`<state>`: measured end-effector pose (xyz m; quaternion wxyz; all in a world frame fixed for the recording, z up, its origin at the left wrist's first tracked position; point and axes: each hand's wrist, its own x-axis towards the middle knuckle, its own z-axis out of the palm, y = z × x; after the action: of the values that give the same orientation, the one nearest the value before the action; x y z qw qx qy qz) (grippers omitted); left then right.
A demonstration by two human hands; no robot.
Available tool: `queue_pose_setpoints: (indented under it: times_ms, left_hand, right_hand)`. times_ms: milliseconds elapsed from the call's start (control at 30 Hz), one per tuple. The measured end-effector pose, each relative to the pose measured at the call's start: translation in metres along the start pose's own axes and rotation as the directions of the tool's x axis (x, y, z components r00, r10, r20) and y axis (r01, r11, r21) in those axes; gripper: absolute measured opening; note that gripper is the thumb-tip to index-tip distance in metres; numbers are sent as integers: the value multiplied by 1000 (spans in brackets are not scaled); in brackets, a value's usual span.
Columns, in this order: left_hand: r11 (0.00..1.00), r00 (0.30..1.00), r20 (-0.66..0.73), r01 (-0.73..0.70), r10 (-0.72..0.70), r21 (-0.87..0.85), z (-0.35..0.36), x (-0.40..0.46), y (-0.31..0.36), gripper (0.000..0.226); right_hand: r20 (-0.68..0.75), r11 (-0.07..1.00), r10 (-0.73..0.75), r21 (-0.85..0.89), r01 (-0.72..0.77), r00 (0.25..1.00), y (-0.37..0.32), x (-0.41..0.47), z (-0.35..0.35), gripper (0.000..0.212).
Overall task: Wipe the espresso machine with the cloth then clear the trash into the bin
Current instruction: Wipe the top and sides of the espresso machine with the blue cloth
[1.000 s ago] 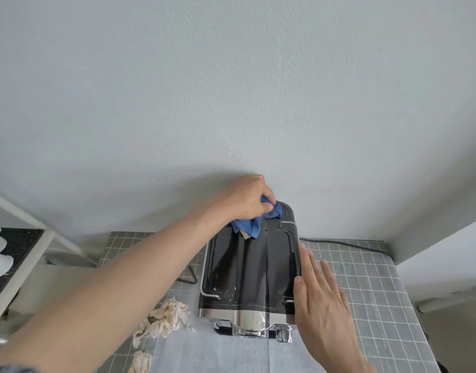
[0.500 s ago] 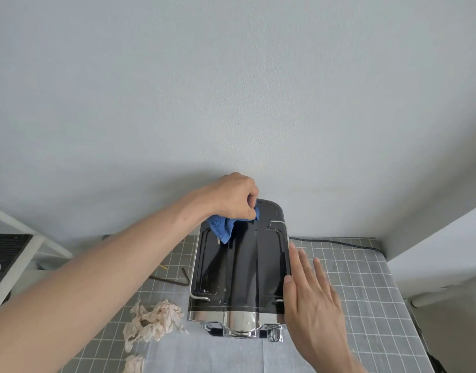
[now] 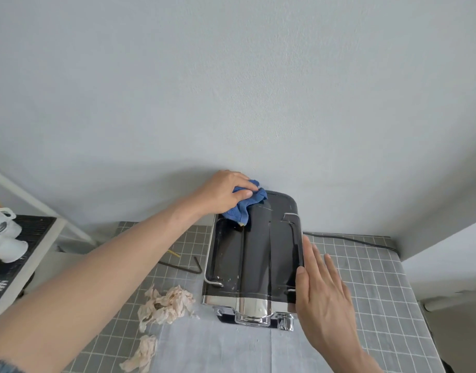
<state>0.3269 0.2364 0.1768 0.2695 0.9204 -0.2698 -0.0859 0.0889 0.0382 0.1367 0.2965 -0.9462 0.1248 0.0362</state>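
The black and chrome espresso machine (image 3: pixel 255 254) stands on the gridded grey table, seen from above. My left hand (image 3: pixel 226 192) grips a bunched blue cloth (image 3: pixel 245 208) and presses it on the machine's back left corner. My right hand (image 3: pixel 323 292) lies flat, fingers together, against the machine's right side. Crumpled beige paper trash (image 3: pixel 164 305) lies left of the machine, with a smaller piece (image 3: pixel 142 356) nearer me. No bin is in view.
The grey gridded table (image 3: pixel 366 278) meets a pale wall behind. A black cable (image 3: pixel 347 239) runs along the back right. A bent black rod (image 3: pixel 183 265) lies left of the machine. White cups (image 3: pixel 2 232) sit on a dark rack at far left.
My left hand with the cloth slid left across the machine's back edge, then stayed at the back left corner. My right hand has kept its place on the right side.
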Motion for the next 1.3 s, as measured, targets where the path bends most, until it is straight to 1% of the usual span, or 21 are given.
queue_pose_setpoints:
  times_ms: [67, 167, 233, 300, 367, 467, 533, 600, 700, 733, 800, 867, 933, 1067, 1133, 1200, 1300]
  left_hand:
    - [997, 998, 48, 31, -34, 67, -7, -12, -8, 28]
    - [983, 997, 79, -2, -13, 183, -8, -16, -2, 25]
    - [969, 999, 37, 0, -10, 246, -4, -27, 7, 22]
    - [960, 999, -31, -4, 14, 281, 0, -45, 18, 26]
    - [931, 999, -34, -27, 42, 364, 8, -55, 30, 25]
    - [897, 998, 20, 49, -65, 440, 12, -65, 43, 18]
    - [894, 991, 42, 95, -126, 437, 12, -75, 50, 21]
    - [891, 988, 43, 116, -149, 439, 13, -89, 61, 27]
    - [911, 984, 105, 92, -146, 403, 14, -120, 68, 36]
    - [926, 982, 130, 82, -138, 368, 17, -131, 66, 37]
    - [942, 981, 138, 83, -133, 324, 18, -149, 68, 31]
    - [957, 989, 76, 105, -130, 271, 22, -153, 67, 21]
    - [954, 985, 16, 160, -169, 254, 23, -144, 68, 17]
    - [896, 972, -103, 234, -210, 378, 27, -103, 61, 18]
    - [880, 963, -137, 268, -233, 392, 27, -86, 60, 18]
    - [880, 966, -112, 257, -231, 398, 24, -79, 59, 20]
    - [904, 981, -4, 182, -195, 386, 16, -90, 56, 15]
  right_hand:
    - [3, 1000, -17, 18, 17, 1000, -3, -2, 1, 61]
    - [-13, 1000, -18, 11, 18, 1000, 1, 0, 0, 60]
    - [-7, 1000, -10, 5, 10, 1000, 3, 0, 1, 58]
    - [-2, 1000, -19, 19, 19, 1000, 1, -1, 1, 57]
    - [-3, 1000, -14, 17, 14, 1000, 2, -1, 1, 58]
    - [-2, 1000, -6, 22, 6, 1000, 0, -1, 1, 57]
    - [-2, 1000, -9, 28, 9, 1000, 0, -1, 3, 57]
    - [4, 999, -13, 36, 13, 1000, 2, -2, 1, 58]
    - [6, 999, -24, 34, 24, 1000, 3, -2, -1, 60]
    - [7, 999, -24, 25, 23, 1000, 4, -2, 0, 60]
    - [16, 999, -40, 36, 40, 999, 4, -2, 0, 61]
    - [22, 999, -47, 19, 47, 999, 8, -1, 1, 60]
    - [34, 997, -73, -13, 74, 997, 10, 1, 0, 63]
    - [49, 997, -71, -15, 72, 996, 10, 5, -5, 62]
    - [50, 998, -59, -32, 60, 997, 10, 5, -5, 63]
    - [48, 999, -38, -30, 39, 998, 10, 5, -4, 63]
    - [35, 1000, -16, -15, 16, 999, 8, 4, 0, 63]
